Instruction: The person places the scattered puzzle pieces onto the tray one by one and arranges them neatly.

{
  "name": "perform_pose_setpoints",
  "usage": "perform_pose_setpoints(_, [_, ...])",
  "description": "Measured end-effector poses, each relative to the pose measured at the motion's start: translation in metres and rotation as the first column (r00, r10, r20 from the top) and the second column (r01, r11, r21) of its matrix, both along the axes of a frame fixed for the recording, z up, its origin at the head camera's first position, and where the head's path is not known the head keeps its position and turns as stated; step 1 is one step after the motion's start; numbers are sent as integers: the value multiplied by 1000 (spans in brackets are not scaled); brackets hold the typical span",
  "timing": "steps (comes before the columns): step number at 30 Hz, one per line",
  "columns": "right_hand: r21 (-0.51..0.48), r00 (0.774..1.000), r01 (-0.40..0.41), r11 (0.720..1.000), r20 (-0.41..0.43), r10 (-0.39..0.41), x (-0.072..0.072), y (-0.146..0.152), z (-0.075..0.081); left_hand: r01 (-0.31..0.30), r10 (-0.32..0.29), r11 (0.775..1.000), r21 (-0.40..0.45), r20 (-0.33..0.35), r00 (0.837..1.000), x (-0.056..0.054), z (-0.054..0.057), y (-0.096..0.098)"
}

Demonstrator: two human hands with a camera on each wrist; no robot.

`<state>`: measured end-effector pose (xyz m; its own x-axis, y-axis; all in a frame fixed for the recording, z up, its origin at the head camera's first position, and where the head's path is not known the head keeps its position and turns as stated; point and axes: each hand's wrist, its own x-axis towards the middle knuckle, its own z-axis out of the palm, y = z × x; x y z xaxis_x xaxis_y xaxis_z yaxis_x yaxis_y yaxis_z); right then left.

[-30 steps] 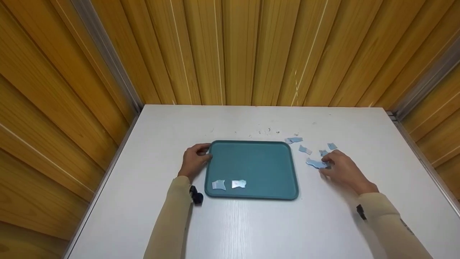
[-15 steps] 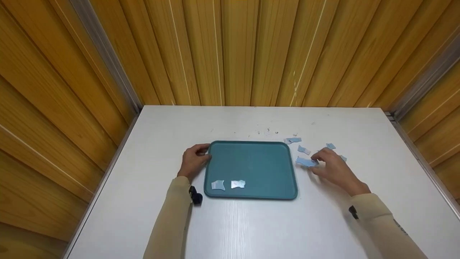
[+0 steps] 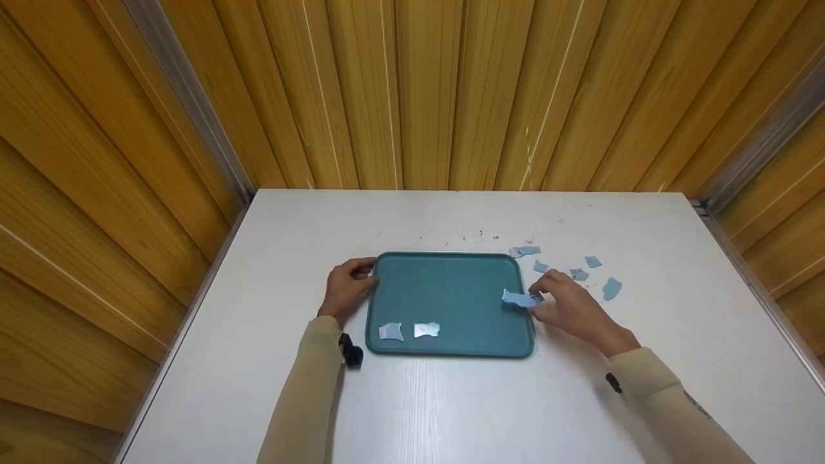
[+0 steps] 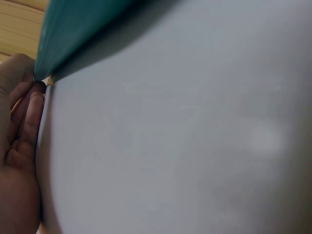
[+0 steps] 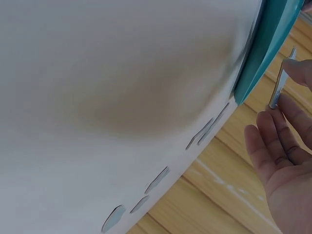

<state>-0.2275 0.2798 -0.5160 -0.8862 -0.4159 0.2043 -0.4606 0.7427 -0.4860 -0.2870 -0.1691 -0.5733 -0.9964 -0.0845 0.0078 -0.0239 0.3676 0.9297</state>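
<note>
My left hand (image 4: 18,170) comes in along the left side of my left wrist view, palm partly showing. My thumb (image 4: 17,70) and fingers (image 4: 33,114) meet at the edge of the green tray (image 4: 78,34), which slants across the upper left corner, only partly in view. A dark shadow (image 4: 119,41) lies beneath it on the white table (image 4: 146,136), which fills most of the view and shines softly at right. Yellow wood-patterned wall (image 4: 19,31) shows behind my thumb.
</note>
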Motion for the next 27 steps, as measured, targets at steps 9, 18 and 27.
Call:
perform_pose_setpoints(9, [75,989,-117,990,-80,123,4,-27,-6,14,-15,1000,-24,-28,1000,0,-1,-1])
perform_pose_setpoints(18, [74,981,-181,981,-57,185,10,-49,-6,21,-22,999,-33,-36,999,0,-1,-2])
perform_pose_setpoints(27, [73,977,-207,976,-26,209,12,-64,-7,15,-15,1000,-22,-23,1000,0,0,-1])
